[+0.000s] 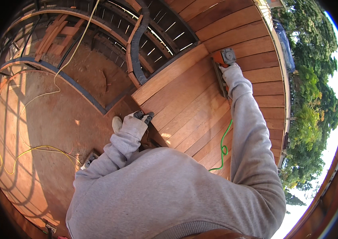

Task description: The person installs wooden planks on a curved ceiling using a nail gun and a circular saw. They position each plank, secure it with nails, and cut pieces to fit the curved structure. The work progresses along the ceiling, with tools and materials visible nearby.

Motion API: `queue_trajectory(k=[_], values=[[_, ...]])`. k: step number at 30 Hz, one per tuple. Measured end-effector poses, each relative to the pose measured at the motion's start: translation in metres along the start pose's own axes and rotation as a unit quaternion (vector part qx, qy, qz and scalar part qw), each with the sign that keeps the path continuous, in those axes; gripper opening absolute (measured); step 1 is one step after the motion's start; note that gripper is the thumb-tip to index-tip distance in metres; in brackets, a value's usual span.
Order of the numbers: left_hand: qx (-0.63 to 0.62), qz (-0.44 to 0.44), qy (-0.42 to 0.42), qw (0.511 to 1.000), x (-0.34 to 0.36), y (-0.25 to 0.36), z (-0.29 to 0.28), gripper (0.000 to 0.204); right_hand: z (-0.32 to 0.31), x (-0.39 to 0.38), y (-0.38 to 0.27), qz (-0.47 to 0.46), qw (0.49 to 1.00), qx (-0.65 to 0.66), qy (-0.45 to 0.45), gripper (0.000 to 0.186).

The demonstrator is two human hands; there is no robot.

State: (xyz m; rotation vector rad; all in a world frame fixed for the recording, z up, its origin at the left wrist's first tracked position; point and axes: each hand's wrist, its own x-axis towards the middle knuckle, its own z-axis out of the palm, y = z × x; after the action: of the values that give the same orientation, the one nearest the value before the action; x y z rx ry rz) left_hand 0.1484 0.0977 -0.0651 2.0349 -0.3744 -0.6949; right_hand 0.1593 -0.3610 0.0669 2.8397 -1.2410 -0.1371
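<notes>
One nail gun (228,56) at the plank deck (189,119), held in the closed grip of the right hand (231,71). The left hand (144,117) is at the deck's left edge; its grip cannot be told. A green hose (222,149) curls over the deck.

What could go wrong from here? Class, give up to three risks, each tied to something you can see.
1. The thin green looped hose runs loosely over the reddish-brown wooden planks, so it might snag or trip someone.
2. The right hand holds the orange-and-grey power tool with the arm stretched far out, so control could suffer.
3. The left hand is at the planks' edge, where it might slip and upset the person's balance.
</notes>
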Motion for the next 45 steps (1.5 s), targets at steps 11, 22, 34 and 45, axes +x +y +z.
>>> queue_trajectory(k=[11,22,34,45], values=[[0.029,-0.101,-0.003,0.994,0.05,-0.043,0.003,0.028,-0.033,-0.008,-0.051,-0.002,0.999,0.036,-0.014,0.05],[-0.151,-0.1,0.106,0.978,0.032,-0.01,-0.015,0.04,-0.017,0.009,-0.036,-0.028,1.0,-0.007,-0.011,0.055],[-0.089,-0.12,0.058,0.987,0.041,-0.024,-0.01,0.039,-0.032,0.006,-0.068,0.008,0.997,0.072,-0.005,0.054],[-0.118,-0.085,0.091,0.985,0.035,-0.023,-0.01,0.032,-0.015,0.03,-0.079,-0.026,0.999,-0.019,0.031,0.051]])
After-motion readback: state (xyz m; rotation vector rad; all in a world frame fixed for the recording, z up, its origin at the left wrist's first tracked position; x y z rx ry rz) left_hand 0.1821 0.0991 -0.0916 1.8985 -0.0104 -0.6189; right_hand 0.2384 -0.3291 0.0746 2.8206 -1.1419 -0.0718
